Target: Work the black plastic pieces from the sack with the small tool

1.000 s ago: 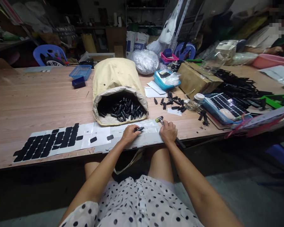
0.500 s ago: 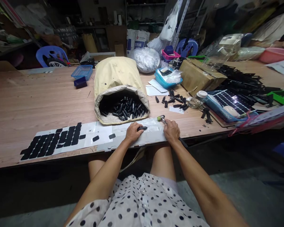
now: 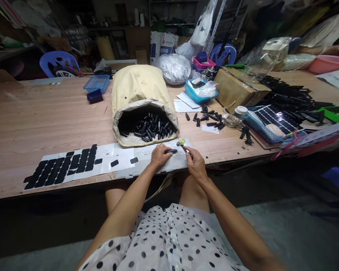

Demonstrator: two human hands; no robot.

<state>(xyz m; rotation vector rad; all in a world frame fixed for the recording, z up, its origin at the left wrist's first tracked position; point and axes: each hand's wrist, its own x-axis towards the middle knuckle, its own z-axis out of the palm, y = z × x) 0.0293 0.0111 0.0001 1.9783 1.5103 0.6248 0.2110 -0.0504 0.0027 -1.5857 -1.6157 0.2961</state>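
L hand [image 3: 159, 155] fingers [image 3: 163, 149] pinched shut on a small black piece [image 3: 172, 151], holding it down on the white sheet [image 3: 142, 155] just under them. R hand [image 3: 195, 162] fingers [image 3: 190, 152] curled tight round a hammer [image 3: 182, 143], its head just past the piece's far end; contact unclear. Vs 0.5 s ago: R hand + hammer shifted left, nearer L fingers; L grip unchanged. Open sack [image 3: 138, 86] just beyond, on table [image 3: 45, 120].

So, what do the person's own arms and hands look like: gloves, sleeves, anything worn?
The left hand and right hand are bare: no gloves, rings or watch visible. No sleeves show up to the elbows. The only clothing in view is a white garment with black polka dots.
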